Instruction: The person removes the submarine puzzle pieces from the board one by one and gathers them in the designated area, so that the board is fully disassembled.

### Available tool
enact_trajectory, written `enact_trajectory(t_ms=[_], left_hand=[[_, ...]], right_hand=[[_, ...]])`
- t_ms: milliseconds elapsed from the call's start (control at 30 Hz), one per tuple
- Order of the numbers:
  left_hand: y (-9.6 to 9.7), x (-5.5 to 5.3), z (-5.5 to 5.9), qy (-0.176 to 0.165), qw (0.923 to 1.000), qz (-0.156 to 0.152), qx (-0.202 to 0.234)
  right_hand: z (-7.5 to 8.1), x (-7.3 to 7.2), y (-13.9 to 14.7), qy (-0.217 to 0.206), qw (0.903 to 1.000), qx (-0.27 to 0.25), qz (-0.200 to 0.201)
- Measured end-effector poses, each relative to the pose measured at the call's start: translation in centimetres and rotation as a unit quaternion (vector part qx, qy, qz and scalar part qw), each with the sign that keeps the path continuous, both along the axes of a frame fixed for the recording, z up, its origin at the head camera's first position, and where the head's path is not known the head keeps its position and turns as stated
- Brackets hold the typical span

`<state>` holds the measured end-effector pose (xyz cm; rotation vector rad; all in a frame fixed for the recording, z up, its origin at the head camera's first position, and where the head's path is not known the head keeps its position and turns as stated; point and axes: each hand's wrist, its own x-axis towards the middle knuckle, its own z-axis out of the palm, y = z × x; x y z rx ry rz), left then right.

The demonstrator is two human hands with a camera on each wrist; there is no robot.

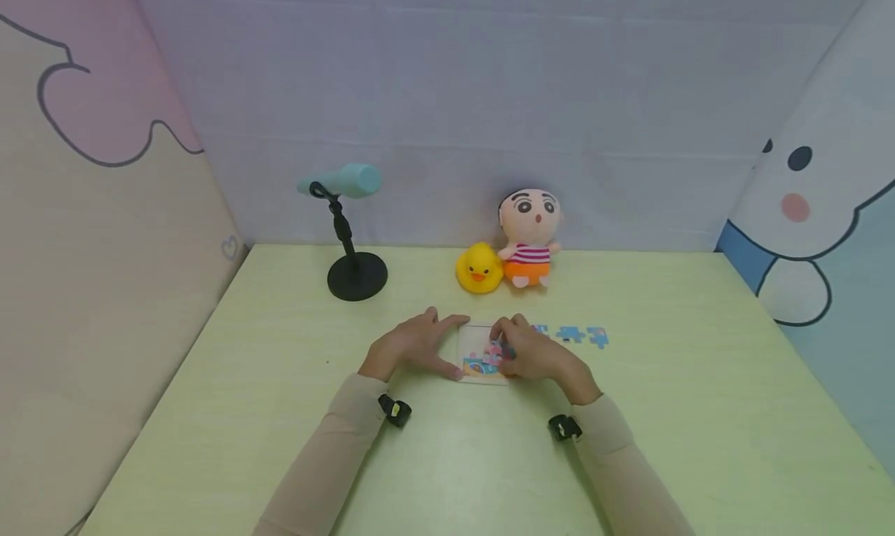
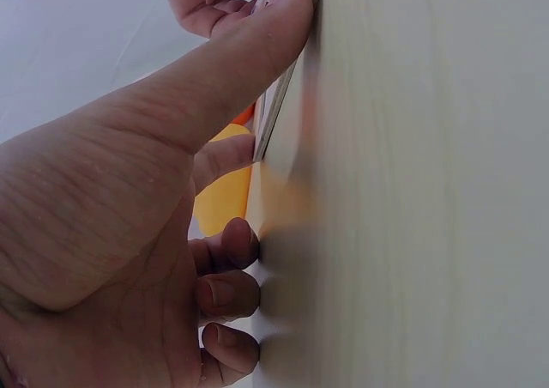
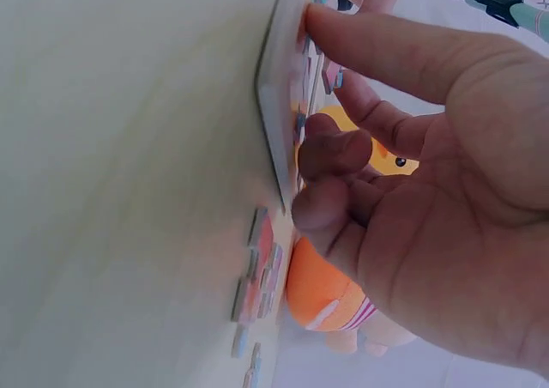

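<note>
Beige sleeves [image 1: 311,466] come over the pale table [image 1: 447,474], on the near side of the puzzle tray [image 1: 475,335]. Left hand [image 1: 418,342] spreads its thumb and forefinger wide, touching the left side of the tray; its other fingers are bent and rest on the table. Right hand [image 1: 537,353] is nearly closed above the right part of the tray, holding a tilted pink piece [image 1: 493,349] at its fingertips. Joined pieces [image 1: 477,367] lie along the tray's near edge. Loose blue pieces [image 1: 570,334] lie to its right. Beyond the tray sit a yellow duck [image 1: 479,270] and a doll [image 1: 529,233]; far to its left, a black stand [image 1: 357,276] bears a mint cylinder [image 1: 360,181].
</note>
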<state>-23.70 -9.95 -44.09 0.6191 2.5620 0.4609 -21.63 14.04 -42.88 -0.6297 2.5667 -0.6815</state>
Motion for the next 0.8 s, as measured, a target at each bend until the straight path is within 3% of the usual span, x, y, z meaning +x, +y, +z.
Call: enact_trajectory(t_ms=[200,467,800], left_hand=[[0.0,0.0,0.1,0.002,1.0000,-0.001,0.001],[-0.1,0.1,0.0,-0.005,1.0000,0.002,0.001],[-0.1,0.0,0.0,-0.010,0.9999,0.007,0.007]], right_hand=[[0.1,-0.4,0.4,0.008,0.9998,0.003,0.015],[0.0,-0.5,0.7,0.001,0.9973,-0.059,0.045],[0.8,-0.9,2.3,0.023,0.9952,-0.092,0.027]])
